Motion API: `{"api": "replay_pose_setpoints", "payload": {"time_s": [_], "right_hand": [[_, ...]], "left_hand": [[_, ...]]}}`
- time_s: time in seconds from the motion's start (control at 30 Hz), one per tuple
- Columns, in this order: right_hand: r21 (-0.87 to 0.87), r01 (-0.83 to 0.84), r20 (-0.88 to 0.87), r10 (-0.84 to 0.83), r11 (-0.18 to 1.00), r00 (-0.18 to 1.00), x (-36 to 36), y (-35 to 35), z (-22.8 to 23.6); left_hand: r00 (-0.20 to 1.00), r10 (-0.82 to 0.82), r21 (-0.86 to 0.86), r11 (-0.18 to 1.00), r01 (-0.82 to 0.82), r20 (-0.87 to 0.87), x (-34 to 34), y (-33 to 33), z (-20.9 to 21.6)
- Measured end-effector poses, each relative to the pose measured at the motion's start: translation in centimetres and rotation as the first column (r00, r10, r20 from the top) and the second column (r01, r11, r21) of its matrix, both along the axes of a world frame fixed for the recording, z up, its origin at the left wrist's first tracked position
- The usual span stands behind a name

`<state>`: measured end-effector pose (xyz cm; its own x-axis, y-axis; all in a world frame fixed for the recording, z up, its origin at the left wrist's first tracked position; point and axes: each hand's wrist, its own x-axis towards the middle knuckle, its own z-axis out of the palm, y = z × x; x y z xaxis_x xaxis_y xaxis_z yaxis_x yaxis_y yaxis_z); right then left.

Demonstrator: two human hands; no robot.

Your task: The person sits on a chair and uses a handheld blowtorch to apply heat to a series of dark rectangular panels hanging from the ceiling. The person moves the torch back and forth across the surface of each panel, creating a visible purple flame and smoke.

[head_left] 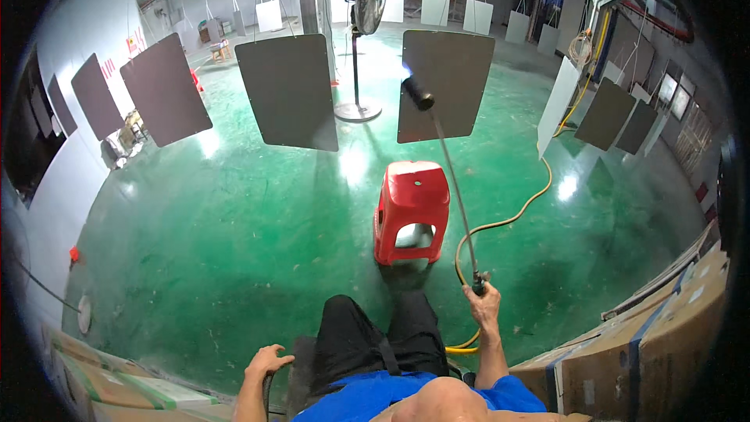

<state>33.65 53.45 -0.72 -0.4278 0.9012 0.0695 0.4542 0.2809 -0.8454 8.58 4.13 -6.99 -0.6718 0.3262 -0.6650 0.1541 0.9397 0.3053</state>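
Torch (453,180) right of centre, long axis running up-left from grip. Left hand (269,362) low, left of centre, well apart, loosely curled; hold unclear. Burner end (419,95) before grey panel (461,70), upper centre, gap unclear. Right hand (485,306), lower right, nearer, clenched round torch's lower end.

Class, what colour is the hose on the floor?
The hose is yellow, best seen in the head view.
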Motion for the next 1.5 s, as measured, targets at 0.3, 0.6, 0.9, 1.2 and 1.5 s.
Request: {"api": "replay_pose_setpoints", "payload": {"time_s": [0.3,0.6,0.9,1.2,1.5], "right_hand": [[-0.017,0.061,-0.156,-0.063,0.998,0.986,-3.6,2.4,1.9],[-0.02,-0.021,-0.134,0.018,1.0,0.991,-3.0,1.8,0.2],[-0.023,-0.031,-0.149,0.027,0.999,0.989,-3.9,2.5,-0.5],[-0.034,-0.061,-0.07,0.059,0.998,0.996,-2.3,2.7,-1.1],[-0.097,-0.107,0.052,0.112,0.99,0.992,0.0,2.4,-4.6]], "left_hand": [[0.975,0.219,0.186,0.961,-0.206,-0.05,0.1,-0.5,0.0],[0.905,0.347,0.328,0.848,-0.415,0.247,-0.3,-1.3,-2.0],[0.844,0.391,0.4,0.753,-0.522,0.366,-0.7,-3.4,-4.8],[0.923,0.375,0.347,0.858,-0.379,0.083,0.7,-8.8,-8.2],[0.797,0.564,0.219,0.768,-0.602,0.217,0.7,-13.4,-14.5]]}}
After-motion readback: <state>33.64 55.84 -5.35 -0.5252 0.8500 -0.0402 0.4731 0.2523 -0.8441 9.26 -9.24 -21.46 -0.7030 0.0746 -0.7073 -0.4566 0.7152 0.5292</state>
